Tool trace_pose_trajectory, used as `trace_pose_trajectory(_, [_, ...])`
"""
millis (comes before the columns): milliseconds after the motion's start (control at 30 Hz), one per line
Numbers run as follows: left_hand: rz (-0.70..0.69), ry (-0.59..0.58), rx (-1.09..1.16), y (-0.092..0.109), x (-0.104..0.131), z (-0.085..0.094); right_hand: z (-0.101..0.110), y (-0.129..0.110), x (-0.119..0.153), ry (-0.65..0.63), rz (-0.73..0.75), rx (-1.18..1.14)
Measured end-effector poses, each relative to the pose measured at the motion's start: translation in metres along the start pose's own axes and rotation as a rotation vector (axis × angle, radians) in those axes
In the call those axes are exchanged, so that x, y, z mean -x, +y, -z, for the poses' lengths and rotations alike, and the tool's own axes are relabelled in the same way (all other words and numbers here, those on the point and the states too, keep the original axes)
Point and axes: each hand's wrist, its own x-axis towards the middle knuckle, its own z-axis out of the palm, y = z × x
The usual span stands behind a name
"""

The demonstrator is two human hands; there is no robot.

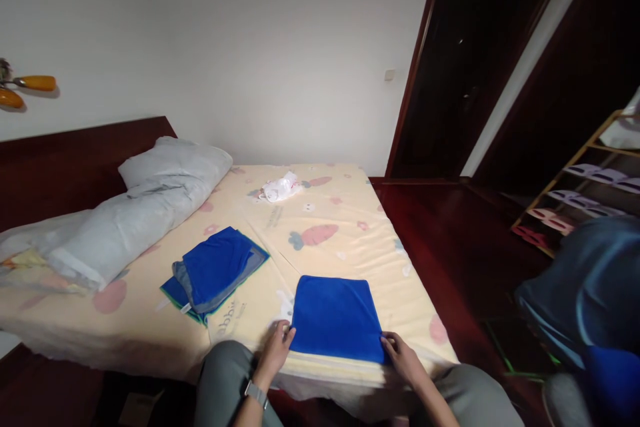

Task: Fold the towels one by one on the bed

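A blue cloth (335, 317) lies flat in a near-square at the front edge of the bed. My left hand (277, 347), with a watch on its wrist, pinches the cloth's near left side. At its near right corner, my right hand (403, 357) has thumb and fingers closed on the edge. To the left rests a loose stack of blue cloths (217, 270) with grey and green edges and a small white tag; neither hand touches it.
The bed (350, 213) has a cream carrot-print sheet. A crumpled white plastic bag (280, 188) lies farther back, and a grey-white quilt (145, 213) is bundled by the headboard (75, 153). At right are a shoe rack (580, 167) and dark blue fabric (590, 280).
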Motion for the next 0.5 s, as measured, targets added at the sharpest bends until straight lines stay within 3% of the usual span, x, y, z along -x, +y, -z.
trace_pose_trajectory(167, [0.055,0.017,0.170,-0.004,-0.003,-0.002,0.001,0.002,0.002,0.068,-0.096,0.032])
trace_pose_trajectory(267, [0.034,-0.061,0.240,-0.005,-0.002,0.000,0.000,0.005,0.003,0.071,-0.108,-0.019])
trace_pose_trajectory(367, [-0.046,-0.129,0.237,-0.003,0.004,0.002,-0.002,0.010,0.002,0.067,-0.075,-0.065])
trace_pose_trajectory(500, [-0.080,-0.111,0.177,0.000,0.008,0.005,-0.004,0.014,0.001,0.067,-0.085,-0.065])
